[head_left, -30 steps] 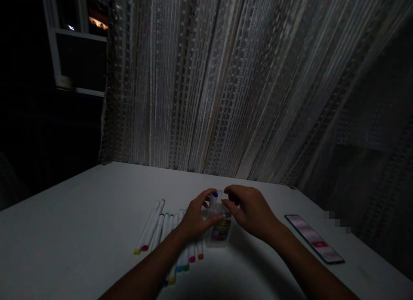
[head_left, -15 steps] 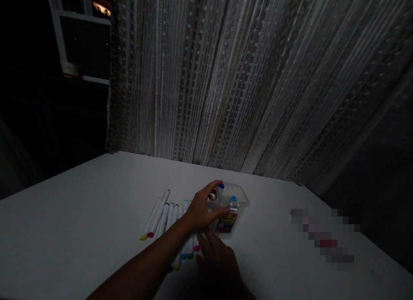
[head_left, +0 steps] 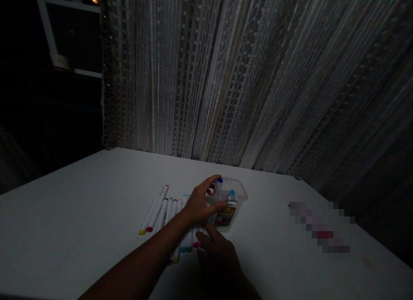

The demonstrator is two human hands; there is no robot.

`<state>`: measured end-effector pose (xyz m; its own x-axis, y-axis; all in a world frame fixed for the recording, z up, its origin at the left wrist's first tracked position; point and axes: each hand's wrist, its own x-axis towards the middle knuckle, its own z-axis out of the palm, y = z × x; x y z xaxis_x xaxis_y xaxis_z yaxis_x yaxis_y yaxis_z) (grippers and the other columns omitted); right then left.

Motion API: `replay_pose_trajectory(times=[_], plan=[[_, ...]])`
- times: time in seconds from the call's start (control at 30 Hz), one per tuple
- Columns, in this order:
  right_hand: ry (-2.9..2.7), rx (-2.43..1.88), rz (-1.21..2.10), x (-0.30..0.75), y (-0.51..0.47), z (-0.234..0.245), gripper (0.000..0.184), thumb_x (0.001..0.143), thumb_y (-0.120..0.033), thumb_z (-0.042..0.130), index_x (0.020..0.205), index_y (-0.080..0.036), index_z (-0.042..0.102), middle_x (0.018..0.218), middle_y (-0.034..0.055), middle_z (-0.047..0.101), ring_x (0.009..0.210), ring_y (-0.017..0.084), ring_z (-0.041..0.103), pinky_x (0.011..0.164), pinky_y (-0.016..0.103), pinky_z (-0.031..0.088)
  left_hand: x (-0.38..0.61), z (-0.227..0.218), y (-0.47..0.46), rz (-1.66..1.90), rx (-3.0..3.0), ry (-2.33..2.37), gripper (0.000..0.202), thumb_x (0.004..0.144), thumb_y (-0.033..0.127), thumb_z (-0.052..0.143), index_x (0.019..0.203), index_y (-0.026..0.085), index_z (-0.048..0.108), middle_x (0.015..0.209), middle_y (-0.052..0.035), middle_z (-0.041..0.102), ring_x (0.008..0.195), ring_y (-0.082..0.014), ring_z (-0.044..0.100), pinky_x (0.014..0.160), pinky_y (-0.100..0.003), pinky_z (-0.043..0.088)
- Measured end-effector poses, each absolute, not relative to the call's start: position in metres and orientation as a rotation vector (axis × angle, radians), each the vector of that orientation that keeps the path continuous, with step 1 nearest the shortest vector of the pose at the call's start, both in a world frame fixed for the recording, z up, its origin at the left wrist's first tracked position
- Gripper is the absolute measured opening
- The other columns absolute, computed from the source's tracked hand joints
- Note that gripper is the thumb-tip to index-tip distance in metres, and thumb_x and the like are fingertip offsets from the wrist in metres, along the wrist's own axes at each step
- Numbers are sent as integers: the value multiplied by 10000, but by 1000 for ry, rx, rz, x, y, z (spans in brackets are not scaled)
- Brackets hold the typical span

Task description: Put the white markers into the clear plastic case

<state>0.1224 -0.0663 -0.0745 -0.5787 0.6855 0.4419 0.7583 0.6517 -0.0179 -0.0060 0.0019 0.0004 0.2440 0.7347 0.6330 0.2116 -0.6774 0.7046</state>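
A clear plastic marker case [head_left: 238, 194] with a coloured label stands on the white table [head_left: 80, 222], holding two markers with a dark blue and a light blue cap. My left hand [head_left: 201, 203] grips the case's left side, thumb and fingers around it. A row of white markers [head_left: 167, 211] with coloured ends lies flat left of the case, partly under my left forearm. My right hand [head_left: 219, 252] is low and in shadow, its fingertips at the near ends of the markers by the pink-tipped one; whether it pinches one is hidden.
A blurred-out flat object [head_left: 319, 227] lies on the table to the right. A lace curtain [head_left: 241, 76] hangs along the table's far edge, and a dark window [head_left: 71, 33] is at the upper left. The scene is dim.
My right hand has left the case and dropped down to the near ends of the lying markers. My left hand has stayed on the case. The view has shifted slightly.
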Motion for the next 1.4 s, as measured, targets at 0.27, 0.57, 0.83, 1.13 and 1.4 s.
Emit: replay_pose_trajectory(times=[0.27, 0.57, 0.83, 1.13, 1.4], plan=[[-2394, -1180, -173, 121, -66, -72, 386, 722, -83, 464, 1091, -189, 506, 1008, 58, 578, 632, 99, 568, 464, 168, 404, -7, 2, 1, 1439, 2055, 865, 642, 666, 325, 683, 1240, 172, 439, 1181, -94, 571, 964, -196, 549, 785, -300, 458], [-2475, -1160, -145, 123, -64, -74, 461, 757, -136, 450, 1215, -188, 436, 1072, 108, 576, 653, 124, 588, 474, 183, 431, -7, 1, 1, 1442, 2056, 870, 660, 659, 330, 693, 1249, 176, 441, 1198, -99, 564, 958, -201, 555, 784, -308, 467], [-2483, -1147, -219, 123, -67, -73, 473, 708, -218, 508, 1177, -182, 466, 1161, 142, 510, 711, 174, 583, 537, 260, 467, -7, 2, 1, 1436, 2058, 862, 646, 667, 321, 683, 1246, 165, 443, 1212, -107, 559, 976, -207, 554, 778, -303, 467], [-2441, -1211, -167, 118, -67, -73, 406, 714, -309, 571, 1089, -176, 489, 1093, 107, 519, 642, 130, 539, 493, 215, 404, -7, 2, 1, 1436, 2054, 856, 642, 668, 334, 686, 1242, 172, 449, 1216, -108, 559, 988, -213, 549, 797, -317, 464], [-2401, -1222, -218, 115, -68, -75, 191, 750, -319, 577, 851, -166, 524, 1030, 101, 525, 691, 147, 550, 516, 209, 401, -7, 1, 1, 1436, 2062, 866, 639, 671, 341, 682, 1244, 179, 451, 1205, -98, 565, 989, -211, 549, 795, -314, 466]])
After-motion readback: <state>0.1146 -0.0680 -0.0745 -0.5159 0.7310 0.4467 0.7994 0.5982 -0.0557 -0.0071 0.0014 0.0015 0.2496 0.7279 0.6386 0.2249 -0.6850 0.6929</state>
